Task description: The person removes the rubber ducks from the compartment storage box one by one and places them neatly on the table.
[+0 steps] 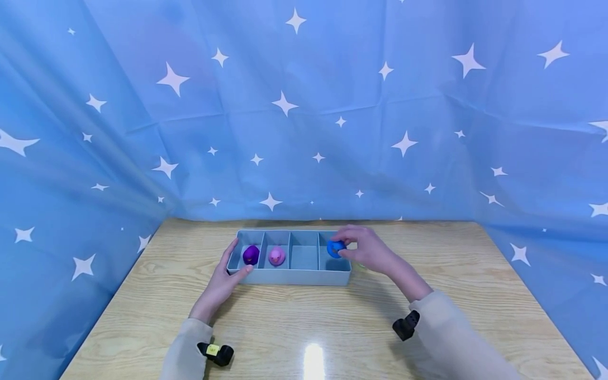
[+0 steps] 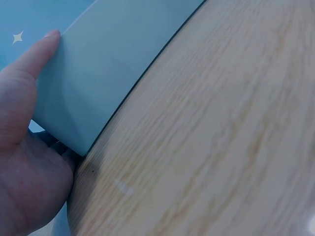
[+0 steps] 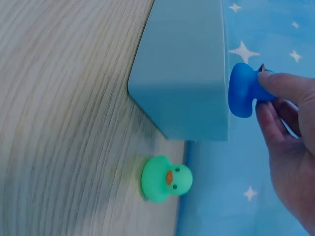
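A light blue-grey box with several compartments in a row stands on the table. My left hand holds its left end, the thumb against the front wall and the other fingers along the side. Above the rightmost compartment, my right hand pinches a blue rubber duck between thumb and fingers, by its head end. A purple duck sits in the leftmost compartment, a pink duck in the one beside it. The third compartment holds nothing.
Just right of the box, a green rubber duck stands on the wooden table, mostly hidden by my right hand in the head view. A blue curtain with white stars hangs behind the table and along both sides.
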The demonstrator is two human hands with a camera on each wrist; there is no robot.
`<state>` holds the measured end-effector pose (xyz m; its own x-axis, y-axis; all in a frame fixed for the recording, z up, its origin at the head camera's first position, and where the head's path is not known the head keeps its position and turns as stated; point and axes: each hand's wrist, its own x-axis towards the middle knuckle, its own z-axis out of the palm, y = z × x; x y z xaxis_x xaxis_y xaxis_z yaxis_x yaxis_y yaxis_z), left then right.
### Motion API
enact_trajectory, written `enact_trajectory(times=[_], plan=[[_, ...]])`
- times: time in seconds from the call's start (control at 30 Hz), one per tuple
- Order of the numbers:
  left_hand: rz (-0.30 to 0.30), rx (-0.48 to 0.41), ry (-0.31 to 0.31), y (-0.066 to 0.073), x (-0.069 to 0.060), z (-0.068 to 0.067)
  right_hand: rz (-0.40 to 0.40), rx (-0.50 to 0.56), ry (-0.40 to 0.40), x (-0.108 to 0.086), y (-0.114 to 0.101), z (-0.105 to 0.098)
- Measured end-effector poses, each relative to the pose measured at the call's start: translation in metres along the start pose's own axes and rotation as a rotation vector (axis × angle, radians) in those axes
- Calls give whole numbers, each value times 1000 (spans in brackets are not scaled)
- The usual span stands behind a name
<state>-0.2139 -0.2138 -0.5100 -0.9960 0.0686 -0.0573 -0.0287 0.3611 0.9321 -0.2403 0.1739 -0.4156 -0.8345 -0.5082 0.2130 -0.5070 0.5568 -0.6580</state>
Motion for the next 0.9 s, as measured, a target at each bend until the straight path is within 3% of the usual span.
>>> enact_trajectory(times=[0.23, 0.5, 0.9], plan=[[2, 10, -5, 1, 0, 1, 62, 15, 54, -15, 10, -12], [-3, 18, -8, 1, 0, -1, 54, -13, 96, -26, 20, -24], [-8, 16, -10, 0, 0, 0, 70, -93, 132, -57, 53, -37]])
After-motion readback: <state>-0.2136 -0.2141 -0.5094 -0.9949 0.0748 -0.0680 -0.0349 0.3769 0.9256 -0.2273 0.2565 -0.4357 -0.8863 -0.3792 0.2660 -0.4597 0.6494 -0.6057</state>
